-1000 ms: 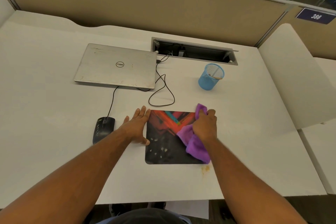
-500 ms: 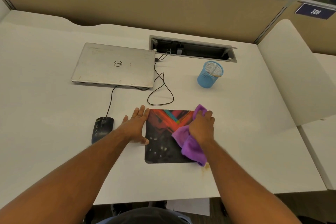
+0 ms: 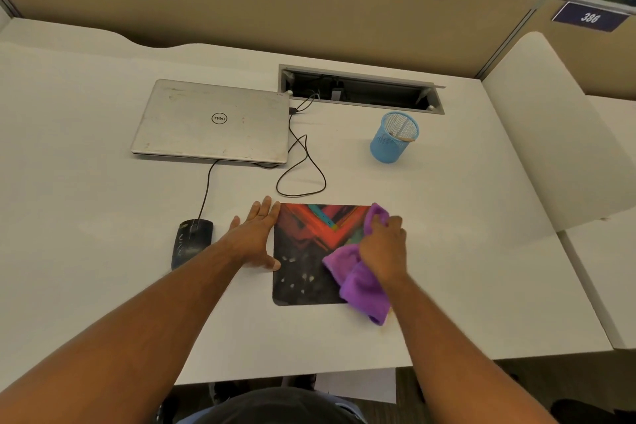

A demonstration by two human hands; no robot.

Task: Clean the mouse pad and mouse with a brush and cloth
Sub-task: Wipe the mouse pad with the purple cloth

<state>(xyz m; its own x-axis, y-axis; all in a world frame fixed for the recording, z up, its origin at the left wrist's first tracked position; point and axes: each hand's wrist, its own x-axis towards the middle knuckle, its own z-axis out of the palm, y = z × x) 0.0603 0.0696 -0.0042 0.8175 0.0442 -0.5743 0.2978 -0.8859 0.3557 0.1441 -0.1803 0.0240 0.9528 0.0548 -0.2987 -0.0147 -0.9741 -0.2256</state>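
Note:
A dark mouse pad (image 3: 303,262) with a red and teal pattern lies flat on the white desk. My right hand (image 3: 382,246) grips a bunched purple cloth (image 3: 361,286) and presses it on the pad's right side. My left hand (image 3: 256,237) lies flat with spread fingers against the pad's left edge, holding nothing. A black wired mouse (image 3: 191,241) sits on the desk left of my left hand. A blue mesh cup (image 3: 394,138) at the back right holds a light wooden handle, possibly the brush.
A closed silver laptop (image 3: 213,120) rests at the back left, its black cables (image 3: 303,169) looping toward the pad. A cable slot (image 3: 361,89) opens in the desk behind. A white divider (image 3: 550,134) rises on the right. The desk's front edge is near.
My right hand and the cloth slid left across the pad, then back a little toward its right side. My left hand stayed in place at the pad's edge.

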